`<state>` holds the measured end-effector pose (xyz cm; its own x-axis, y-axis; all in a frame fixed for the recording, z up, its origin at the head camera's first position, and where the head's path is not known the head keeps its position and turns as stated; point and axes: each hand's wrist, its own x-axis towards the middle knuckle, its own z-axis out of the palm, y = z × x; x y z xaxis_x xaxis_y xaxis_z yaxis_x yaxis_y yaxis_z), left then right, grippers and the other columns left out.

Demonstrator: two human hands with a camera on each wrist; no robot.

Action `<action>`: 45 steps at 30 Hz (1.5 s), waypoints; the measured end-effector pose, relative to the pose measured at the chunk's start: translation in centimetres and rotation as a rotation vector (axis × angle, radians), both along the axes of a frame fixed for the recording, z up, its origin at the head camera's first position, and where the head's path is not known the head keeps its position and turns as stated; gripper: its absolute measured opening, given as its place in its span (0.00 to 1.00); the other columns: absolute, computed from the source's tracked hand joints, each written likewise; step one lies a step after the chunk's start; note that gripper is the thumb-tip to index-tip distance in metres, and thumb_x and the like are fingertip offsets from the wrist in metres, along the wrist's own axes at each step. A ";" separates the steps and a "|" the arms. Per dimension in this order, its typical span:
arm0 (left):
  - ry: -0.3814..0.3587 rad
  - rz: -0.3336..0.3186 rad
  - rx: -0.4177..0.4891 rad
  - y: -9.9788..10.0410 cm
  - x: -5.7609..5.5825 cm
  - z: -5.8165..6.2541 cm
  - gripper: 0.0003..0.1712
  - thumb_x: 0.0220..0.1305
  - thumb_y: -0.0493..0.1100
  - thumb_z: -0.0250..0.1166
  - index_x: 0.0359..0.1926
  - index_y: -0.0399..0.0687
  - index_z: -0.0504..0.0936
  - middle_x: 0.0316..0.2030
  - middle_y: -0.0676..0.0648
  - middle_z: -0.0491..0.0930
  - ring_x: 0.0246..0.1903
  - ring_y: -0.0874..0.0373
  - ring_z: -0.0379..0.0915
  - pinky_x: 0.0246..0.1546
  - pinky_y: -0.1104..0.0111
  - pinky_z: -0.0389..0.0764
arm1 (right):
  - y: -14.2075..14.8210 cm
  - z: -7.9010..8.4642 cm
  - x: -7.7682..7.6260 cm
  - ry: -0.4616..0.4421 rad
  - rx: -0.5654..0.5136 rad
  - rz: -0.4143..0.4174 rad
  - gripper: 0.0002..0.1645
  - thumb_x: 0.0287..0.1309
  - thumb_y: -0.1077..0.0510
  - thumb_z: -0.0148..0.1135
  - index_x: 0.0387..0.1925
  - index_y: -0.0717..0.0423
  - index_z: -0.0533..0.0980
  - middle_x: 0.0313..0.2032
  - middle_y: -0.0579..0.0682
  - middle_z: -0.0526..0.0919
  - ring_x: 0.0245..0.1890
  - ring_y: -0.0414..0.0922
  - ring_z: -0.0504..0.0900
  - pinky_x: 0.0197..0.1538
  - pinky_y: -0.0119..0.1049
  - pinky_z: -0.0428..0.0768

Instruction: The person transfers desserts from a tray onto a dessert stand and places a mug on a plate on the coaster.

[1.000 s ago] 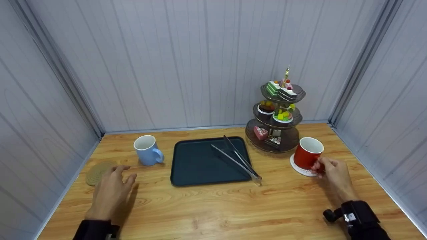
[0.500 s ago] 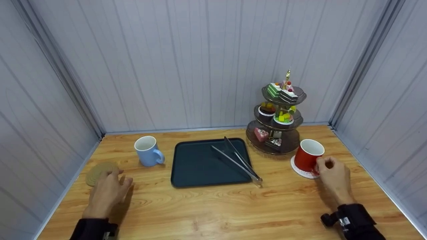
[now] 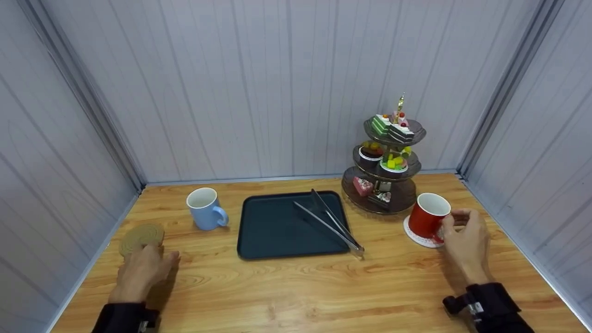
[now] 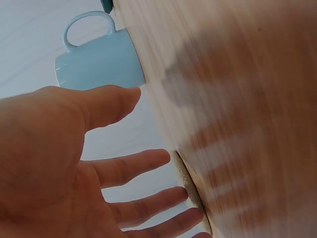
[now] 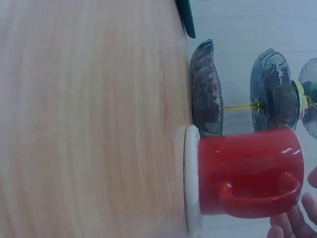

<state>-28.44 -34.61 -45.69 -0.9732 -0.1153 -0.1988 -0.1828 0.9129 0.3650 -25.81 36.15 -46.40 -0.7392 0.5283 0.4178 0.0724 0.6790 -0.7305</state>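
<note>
In the head view a red mug (image 3: pixel 424 219) stands on a white coaster (image 3: pixel 418 238) at the right. My right hand (image 3: pixel 467 243) is beside its handle, fingers loosely bent. The right wrist view shows the handle (image 5: pixel 262 202) free, with fingertips (image 5: pixel 292 223) near the mug's rim; whether they touch it I cannot tell. At the left, my left hand (image 3: pixel 141 273) hovers at the near edge of a round tan coaster (image 3: pixel 143 233), fingers extended and thumb apart. A light blue mug (image 3: pixel 206 210) stands to the right of that coaster.
A dark tray (image 3: pixel 277 229) lies mid-table with metal tongs (image 3: pixel 329 226) resting across its right side. Behind the red mug rises a three-tier stand (image 3: pixel 402 189) bearing several small cakes. Grey panel walls (image 3: pixel 277 92) enclose the table at back and sides.
My left hand has drawn back toward me, uncovering more of the tan coaster. My right hand has let go of the red mug's handle and shifted slightly right. The mugs stay put.
</note>
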 end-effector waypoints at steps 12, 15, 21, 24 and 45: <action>-0.062 0.020 0.026 -0.7 -0.1 0.2 0.51 0.75 0.67 0.57 0.75 0.26 0.65 0.67 0.16 0.65 0.49 0.30 0.78 0.38 0.49 0.80 | -1.2 0.3 -0.1 0.220 0.125 0.088 0.18 0.65 0.61 0.64 0.55 0.64 0.82 0.51 0.60 0.82 0.51 0.53 0.82 0.53 0.21 0.70; -0.030 0.033 0.032 -0.9 -0.1 0.1 0.45 0.76 0.65 0.57 0.70 0.26 0.72 0.58 0.19 0.73 0.43 0.34 0.78 0.32 0.53 0.79 | -1.6 0.5 -0.1 0.250 0.155 0.123 0.19 0.64 0.63 0.65 0.55 0.64 0.83 0.51 0.61 0.83 0.53 0.55 0.83 0.54 0.20 0.69; -0.006 0.067 0.024 -1.2 0.0 0.0 0.41 0.76 0.65 0.54 0.63 0.28 0.78 0.69 0.19 0.61 0.61 0.15 0.63 0.45 0.36 0.77 | -2.4 1.1 0.2 0.266 0.193 0.165 0.19 0.62 0.63 0.66 0.55 0.60 0.85 0.53 0.58 0.85 0.51 0.57 0.84 0.50 0.20 0.69; -0.014 0.073 0.021 -1.2 0.0 0.0 0.42 0.76 0.65 0.54 0.62 0.27 0.78 0.73 0.19 0.55 0.65 0.12 0.55 0.50 0.31 0.74 | -2.7 1.3 0.3 0.271 0.206 0.189 0.19 0.62 0.63 0.66 0.55 0.58 0.85 0.54 0.57 0.85 0.49 0.57 0.86 0.44 0.18 0.71; 0.076 0.040 -0.042 -0.3 0.7 0.2 0.36 0.76 0.62 0.58 0.60 0.31 0.83 0.68 0.19 0.64 0.59 0.17 0.70 0.45 0.32 0.79 | -4.6 1.3 0.5 0.219 0.274 0.347 0.21 0.63 0.62 0.70 0.58 0.56 0.84 0.54 0.53 0.86 0.49 0.52 0.86 0.50 0.18 0.71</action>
